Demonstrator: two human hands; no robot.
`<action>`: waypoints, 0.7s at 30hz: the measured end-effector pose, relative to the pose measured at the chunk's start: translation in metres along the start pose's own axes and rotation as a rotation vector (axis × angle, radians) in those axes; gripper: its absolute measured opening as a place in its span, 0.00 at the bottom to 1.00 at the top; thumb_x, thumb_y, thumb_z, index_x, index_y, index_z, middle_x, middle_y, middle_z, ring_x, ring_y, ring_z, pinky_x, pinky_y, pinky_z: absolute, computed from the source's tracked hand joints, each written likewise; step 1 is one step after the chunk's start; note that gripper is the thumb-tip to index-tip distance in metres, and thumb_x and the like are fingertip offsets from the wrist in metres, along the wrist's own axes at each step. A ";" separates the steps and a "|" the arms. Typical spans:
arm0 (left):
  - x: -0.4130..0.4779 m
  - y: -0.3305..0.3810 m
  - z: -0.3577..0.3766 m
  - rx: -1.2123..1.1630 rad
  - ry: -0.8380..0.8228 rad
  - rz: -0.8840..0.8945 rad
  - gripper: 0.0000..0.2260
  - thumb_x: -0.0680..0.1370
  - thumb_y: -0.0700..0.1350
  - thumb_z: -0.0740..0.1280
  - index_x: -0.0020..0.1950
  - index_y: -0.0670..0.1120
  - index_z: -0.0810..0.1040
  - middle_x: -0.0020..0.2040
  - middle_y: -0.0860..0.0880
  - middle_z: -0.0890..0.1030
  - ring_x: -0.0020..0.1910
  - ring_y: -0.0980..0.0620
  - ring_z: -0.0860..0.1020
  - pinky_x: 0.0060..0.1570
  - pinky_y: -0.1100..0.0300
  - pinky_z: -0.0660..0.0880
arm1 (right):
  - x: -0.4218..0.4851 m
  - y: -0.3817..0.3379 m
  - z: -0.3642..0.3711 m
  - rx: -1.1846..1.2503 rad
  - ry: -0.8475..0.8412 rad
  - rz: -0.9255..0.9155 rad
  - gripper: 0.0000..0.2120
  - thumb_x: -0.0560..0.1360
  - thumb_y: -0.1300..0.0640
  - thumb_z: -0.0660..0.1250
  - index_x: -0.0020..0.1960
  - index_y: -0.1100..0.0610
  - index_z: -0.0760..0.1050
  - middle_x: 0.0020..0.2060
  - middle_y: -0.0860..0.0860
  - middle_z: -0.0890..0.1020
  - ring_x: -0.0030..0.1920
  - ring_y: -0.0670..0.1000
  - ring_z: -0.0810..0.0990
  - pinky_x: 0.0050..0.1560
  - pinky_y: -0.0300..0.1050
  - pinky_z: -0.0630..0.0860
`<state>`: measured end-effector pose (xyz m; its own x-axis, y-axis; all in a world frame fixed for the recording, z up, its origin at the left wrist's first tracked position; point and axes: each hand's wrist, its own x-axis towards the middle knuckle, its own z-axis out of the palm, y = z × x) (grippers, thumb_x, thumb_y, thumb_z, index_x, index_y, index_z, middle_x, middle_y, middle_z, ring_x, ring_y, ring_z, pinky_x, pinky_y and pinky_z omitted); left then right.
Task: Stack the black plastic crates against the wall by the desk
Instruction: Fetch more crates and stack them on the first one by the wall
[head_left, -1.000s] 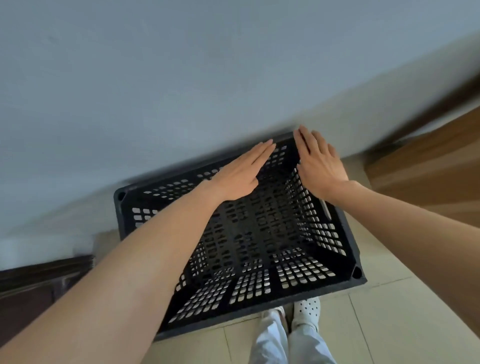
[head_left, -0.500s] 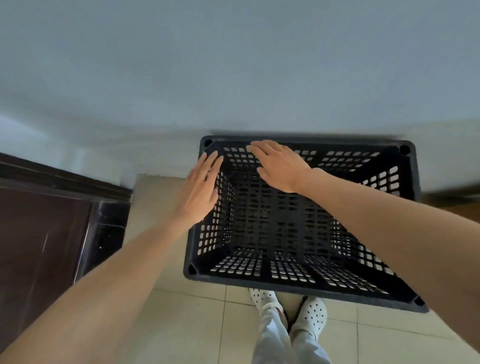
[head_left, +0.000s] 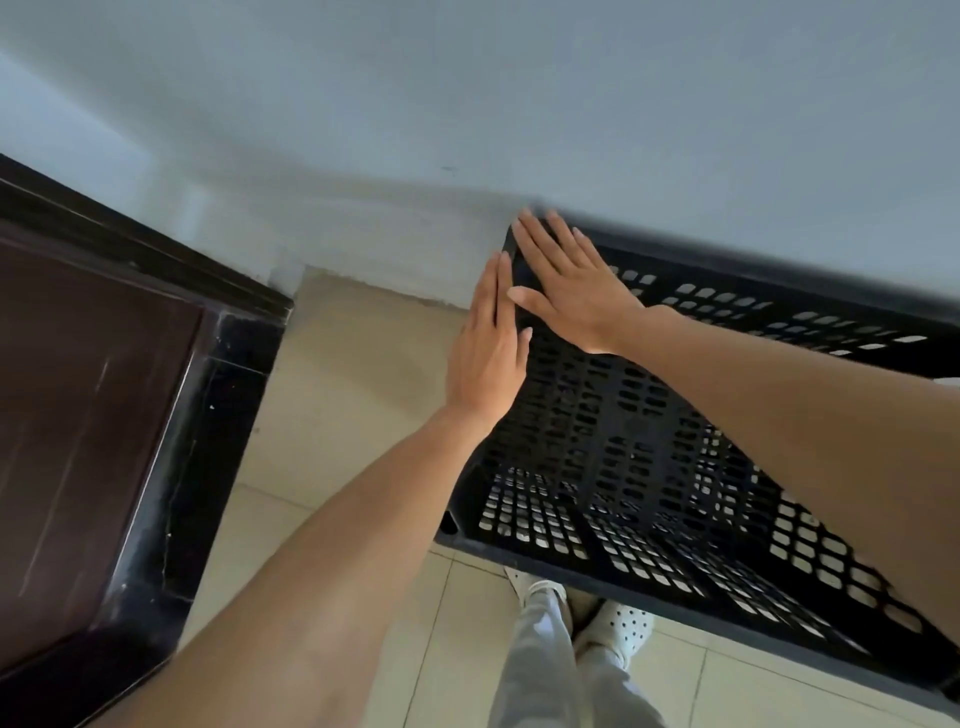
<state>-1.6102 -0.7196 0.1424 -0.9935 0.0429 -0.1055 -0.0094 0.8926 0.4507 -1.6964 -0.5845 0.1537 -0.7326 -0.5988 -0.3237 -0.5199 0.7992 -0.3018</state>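
Leftmost, a dark wooden desk (head_left: 88, 415); then the left hand (head_left: 488, 353), fingers straight, lies flat along the black plastic crate (head_left: 649, 467) (against the wall (head_left: 519, 104)); right hand (head_left: 571, 291) lies flat at its far-left corner.

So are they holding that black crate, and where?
Not gripped. The left hand and right hand lie flat, fingers straight, at the black crate's far left corner.

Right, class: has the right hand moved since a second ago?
Yes. The right hand has gone leftward along the far rim of the black plastic crate, from right corner to left corner.
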 end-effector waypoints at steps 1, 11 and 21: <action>0.001 0.000 0.000 -0.001 0.011 0.001 0.33 0.82 0.46 0.61 0.80 0.39 0.47 0.81 0.44 0.48 0.70 0.47 0.72 0.44 0.63 0.78 | 0.001 0.002 0.000 0.009 -0.006 -0.009 0.36 0.79 0.35 0.38 0.80 0.54 0.35 0.79 0.50 0.38 0.77 0.51 0.33 0.77 0.51 0.37; 0.003 -0.007 0.000 -0.080 -0.026 0.050 0.36 0.80 0.40 0.63 0.80 0.38 0.43 0.81 0.43 0.44 0.80 0.47 0.49 0.71 0.52 0.68 | 0.004 -0.002 -0.012 -0.002 -0.095 0.015 0.37 0.79 0.34 0.39 0.79 0.54 0.34 0.78 0.50 0.36 0.77 0.52 0.32 0.77 0.51 0.37; -0.114 -0.036 -0.004 -0.145 -0.086 -0.217 0.36 0.80 0.50 0.65 0.81 0.42 0.47 0.80 0.44 0.55 0.77 0.48 0.61 0.72 0.52 0.66 | -0.028 -0.091 0.010 -0.118 -0.080 -0.070 0.33 0.83 0.41 0.44 0.80 0.58 0.38 0.79 0.54 0.42 0.79 0.54 0.38 0.78 0.51 0.40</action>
<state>-1.4967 -0.7584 0.1420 -0.9533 -0.0989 -0.2854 -0.2431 0.8120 0.5306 -1.6238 -0.6410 0.1819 -0.6581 -0.6517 -0.3771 -0.6198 0.7533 -0.2201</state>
